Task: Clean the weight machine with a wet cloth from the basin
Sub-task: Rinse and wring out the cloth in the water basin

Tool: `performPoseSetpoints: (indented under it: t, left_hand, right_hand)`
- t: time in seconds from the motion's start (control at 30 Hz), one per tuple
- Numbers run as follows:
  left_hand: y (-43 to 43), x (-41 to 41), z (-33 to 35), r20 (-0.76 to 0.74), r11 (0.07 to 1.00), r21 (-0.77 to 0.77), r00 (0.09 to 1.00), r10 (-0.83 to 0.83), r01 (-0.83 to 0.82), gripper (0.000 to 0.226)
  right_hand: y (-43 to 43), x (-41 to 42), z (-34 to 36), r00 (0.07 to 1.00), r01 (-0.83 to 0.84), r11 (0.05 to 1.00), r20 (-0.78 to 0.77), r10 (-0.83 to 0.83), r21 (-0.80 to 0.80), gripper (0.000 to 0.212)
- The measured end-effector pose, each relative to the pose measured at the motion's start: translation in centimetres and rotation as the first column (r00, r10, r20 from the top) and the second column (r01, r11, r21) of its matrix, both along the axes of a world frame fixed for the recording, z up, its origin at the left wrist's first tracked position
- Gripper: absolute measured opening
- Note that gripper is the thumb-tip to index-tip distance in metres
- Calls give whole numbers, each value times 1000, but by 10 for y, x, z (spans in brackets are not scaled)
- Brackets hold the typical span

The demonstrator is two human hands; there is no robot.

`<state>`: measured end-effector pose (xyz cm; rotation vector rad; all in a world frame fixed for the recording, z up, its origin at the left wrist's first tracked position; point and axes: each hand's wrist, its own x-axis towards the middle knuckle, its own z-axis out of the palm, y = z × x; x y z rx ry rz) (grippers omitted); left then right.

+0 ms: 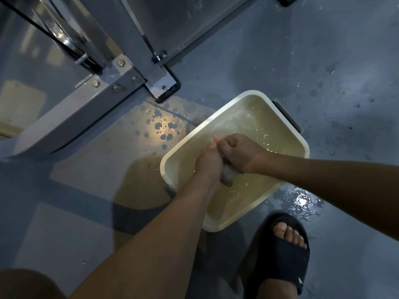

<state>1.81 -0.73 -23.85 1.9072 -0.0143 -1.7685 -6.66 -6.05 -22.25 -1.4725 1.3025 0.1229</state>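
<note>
"Gripping is shown by which hand?"
"By both: the left hand [208, 161] and right hand [237, 151] are curled tightly round the grey cloth [227, 176], pressed together over the water [261, 128] in the basin [212, 121], set on the floor [323, 61] near the weight machine [121, 83]."

The far half of the basin [254, 102] is open water. The machine frame [121, 83] stands near its far-left corner, and a sandalled foot [289, 234] blocks the near side
</note>
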Motion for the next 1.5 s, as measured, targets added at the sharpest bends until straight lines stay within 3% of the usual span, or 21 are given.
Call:
performPoseSetpoints:
  t: [0.1,0.17,0.3,0.4,0.53,0.6,0.7,0.8,0.9,0.97,1.03,1.07,1.2,1.27,1.33,1.4,1.43,1.47,1.5]
  left_hand:
    - [-2,-1,-6,35,987,-72,988,149,-147,43]
    - [-1,3,-5,40,985,-71,986,161,-158,37]
    - [-4,-4,-1,-8,984,-25,985,175,-175,45]
    - [-2,-1,-6,-10,982,-31,982,188,-188,35]
    - [1,0,-1,-99,979,-58,977,190,-196,25]
    - [-1,-1,0,-110,978,-95,979,173,-184,18]
    - [-4,10,-1,-94,959,-59,958,272,-278,34]
    - [-5,6,6,-150,961,-80,957,250,-264,44]
    - [8,-2,1,-235,920,-57,901,364,-387,67]
    - [18,0,-7,-279,874,-74,851,445,-481,72]
    - [23,0,-10,-228,863,-116,859,459,-492,48]
    - [23,-2,-10,-203,859,-115,859,471,-498,34]
    - [15,-5,-17,-139,831,-112,837,530,-545,17]
    - [12,-5,-14,-118,833,-95,837,535,-546,19]
    - [12,-6,-16,-5,878,-69,880,474,-473,26]
    - [14,-5,-19,200,935,-19,915,351,-354,35]
    - [13,-4,-18,268,947,-10,911,312,-322,38]
    - [13,-3,-19,286,956,-5,916,281,-292,40]
    - [13,-2,-16,254,962,17,932,260,-273,41]
  right_hand:
    - [-12,-2,-4,998,11,1000,-60,-11,-16,47]
    - [-4,3,-3,997,1,1000,-76,-3,-29,47]
    - [1,6,-3,993,-29,999,-114,31,18,47]
    - [-1,3,-3,994,-23,1000,-107,23,1,44]
    - [-9,4,2,984,-135,990,-122,129,-39,42]
    - [-19,7,2,989,-90,995,-118,84,-50,38]
    - [-12,12,4,984,-160,984,-90,153,-79,46]
    - [-16,11,6,973,-219,973,-92,212,-70,46]
    - [-31,3,0,990,-59,993,-123,72,103,33]
    - [-27,-1,-3,996,94,967,-22,-91,236,32]
    - [-24,-10,-8,956,271,891,8,-294,364,39]
    - [-26,-17,-13,948,287,855,0,-318,432,39]
    - [-24,-35,-5,993,114,793,-53,-103,599,38]
    - [-23,-37,-6,983,180,816,-76,-166,548,27]
    - [-24,-34,-11,965,260,881,-132,-225,396,23]
    - [-24,-24,-4,964,165,950,-248,-98,265,11]
    - [-23,-21,-3,952,108,969,-305,-37,222,16]
    - [-22,-19,-3,954,151,967,-287,-89,204,20]
    - [-21,-16,1,944,304,921,-210,-256,243,22]
